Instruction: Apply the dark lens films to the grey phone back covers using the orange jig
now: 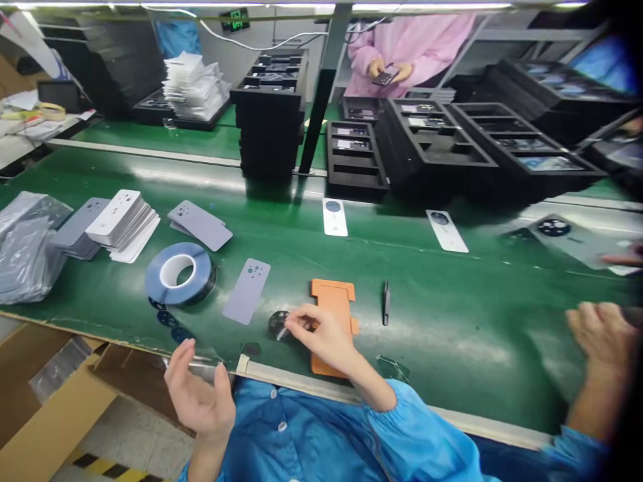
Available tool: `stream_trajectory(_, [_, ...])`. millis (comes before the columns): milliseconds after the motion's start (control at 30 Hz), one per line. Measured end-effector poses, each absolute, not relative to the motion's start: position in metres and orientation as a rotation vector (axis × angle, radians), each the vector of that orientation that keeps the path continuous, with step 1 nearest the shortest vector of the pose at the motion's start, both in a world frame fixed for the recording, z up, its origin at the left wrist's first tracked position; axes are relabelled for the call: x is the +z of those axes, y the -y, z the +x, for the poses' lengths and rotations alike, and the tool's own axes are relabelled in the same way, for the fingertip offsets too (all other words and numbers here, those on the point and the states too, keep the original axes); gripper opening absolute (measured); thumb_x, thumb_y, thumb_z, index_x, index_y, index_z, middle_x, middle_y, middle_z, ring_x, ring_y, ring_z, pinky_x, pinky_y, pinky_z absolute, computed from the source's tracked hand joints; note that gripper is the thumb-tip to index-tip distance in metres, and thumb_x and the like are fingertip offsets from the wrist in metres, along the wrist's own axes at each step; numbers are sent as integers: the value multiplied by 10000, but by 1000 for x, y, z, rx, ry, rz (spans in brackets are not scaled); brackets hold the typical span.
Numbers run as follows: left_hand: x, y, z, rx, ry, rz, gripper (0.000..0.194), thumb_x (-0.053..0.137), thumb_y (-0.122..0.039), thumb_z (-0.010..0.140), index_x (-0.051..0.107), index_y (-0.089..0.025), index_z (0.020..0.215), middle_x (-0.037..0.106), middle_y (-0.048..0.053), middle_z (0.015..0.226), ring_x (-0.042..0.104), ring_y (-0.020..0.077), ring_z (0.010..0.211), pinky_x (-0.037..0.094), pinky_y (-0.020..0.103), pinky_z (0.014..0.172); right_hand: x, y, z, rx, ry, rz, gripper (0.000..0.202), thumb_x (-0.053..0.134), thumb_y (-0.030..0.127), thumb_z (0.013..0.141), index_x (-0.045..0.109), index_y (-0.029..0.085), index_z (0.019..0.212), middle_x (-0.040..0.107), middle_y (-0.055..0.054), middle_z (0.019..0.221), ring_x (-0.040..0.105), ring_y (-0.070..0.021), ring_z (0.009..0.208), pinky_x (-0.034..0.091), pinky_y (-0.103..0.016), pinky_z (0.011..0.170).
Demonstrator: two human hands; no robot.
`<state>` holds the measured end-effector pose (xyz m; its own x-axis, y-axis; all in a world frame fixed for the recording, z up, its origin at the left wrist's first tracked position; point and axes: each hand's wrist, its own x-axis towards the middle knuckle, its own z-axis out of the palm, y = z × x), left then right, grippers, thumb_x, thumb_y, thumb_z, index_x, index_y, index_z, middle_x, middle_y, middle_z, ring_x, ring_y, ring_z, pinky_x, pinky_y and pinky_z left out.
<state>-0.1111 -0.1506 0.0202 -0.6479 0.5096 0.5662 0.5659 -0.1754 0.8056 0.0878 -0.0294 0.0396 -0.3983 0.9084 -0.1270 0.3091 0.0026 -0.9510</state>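
Note:
My right hand [326, 338] pinches the edge of a black round camera lens film [277, 323] with a small clear tab, just above the green bench. Beneath that hand lies an orange phone-shaped jig [332, 298], partly covered by it. My left hand [201, 395] is raised at the bench's front edge, palm up, fingers apart and nothing in it. A roll of blue-edged film [168, 292] lies beyond it, a strip of dark round films [167, 318] trailing toward me. Between the roll and the jig rests a grey phone back panel [247, 291] with camera holes.
Black tweezers [386, 303] lie right of the jig. Panel stacks [123, 217] and a plastic bag [30, 248] are at left. White panels [335, 217] line the far side, before black trays [354, 157]. A co-worker's hand [603, 335] rests at right; another person in pink stands opposite.

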Motion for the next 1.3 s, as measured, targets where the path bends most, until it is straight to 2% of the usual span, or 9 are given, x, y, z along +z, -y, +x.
stream_trajectory(67, [25,135,-90,-2055,2008,-1569,258,695,-245,860,649,-209,1112,655,95,1146,642,287,1119,489,492,1029,34,20,124,1349,1662,-1311,163,659,334,847,719,185,874,733,-42,806,643,-171,703,513,-297,668])
stream_trajectory(133, [24,112,-66,-2158,2287,-1869,115,631,-261,915,676,-206,1005,702,75,986,686,240,942,535,402,908,28,12,154,1248,1640,-1348,163,658,322,839,703,183,911,736,-53,858,665,-185,764,531,-329,746])
stream_trajectory(233, [14,66,-30,-2240,2768,-1962,189,662,-330,877,663,-168,976,689,61,837,672,195,745,532,312,709,20,0,183,1067,1676,-1356,218,664,279,831,683,188,1029,722,-61,961,672,-209,898,525,-382,887])
stream_trajectory(300, [5,37,-12,-2240,2778,-2016,187,680,-315,841,649,-158,939,666,47,801,651,172,719,520,283,686,14,-6,192,952,1699,-1346,308,677,262,820,664,199,1121,701,-83,1102,650,-240,1065,493,-425,996])
stream_trajectory(400, [-7,10,3,-2223,2771,-2083,172,700,-300,797,621,-164,866,646,25,781,611,134,669,499,253,669,5,-11,197,853,1703,-1343,427,697,260,807,635,233,1229,589,-115,1376,521,-287,1328,384,-493,1149])
stream_trajectory(500, [-15,3,7,-2156,2784,-2132,161,721,-274,761,607,-174,814,606,-12,713,550,108,611,454,222,622,-6,-13,199,882,1691,-1343,526,694,258,811,592,270,1327,469,-109,1526,422,-305,1440,313,-517,1210])
stream_trajectory(667, [-23,6,6,-2047,2815,-2198,130,720,-243,747,624,-179,809,580,-33,700,486,89,572,404,202,584,-16,-14,204,968,1645,-1287,601,674,252,822,536,296,1406,500,-76,1517,429,-289,1449,306,-493,1232])
stream_trajectory(833, [-24,5,6,-1996,2839,-2207,125,699,-252,758,623,-178,824,571,-30,716,485,89,581,414,205,601,-14,-16,205,991,1607,-1311,598,673,233,803,548,284,1386,544,-78,1472,478,-283,1406,330,-494,1223])
stream_trajectory(1300, [-11,2,13,-1906,2946,-2110,138,720,-251,731,608,-183,777,566,-33,683,477,92,570,406,209,582,-11,-16,202,980,1612,-1330,575,664,220,795,582,292,1359,527,-84,1478,454,-294,1427,298,-511,1239])
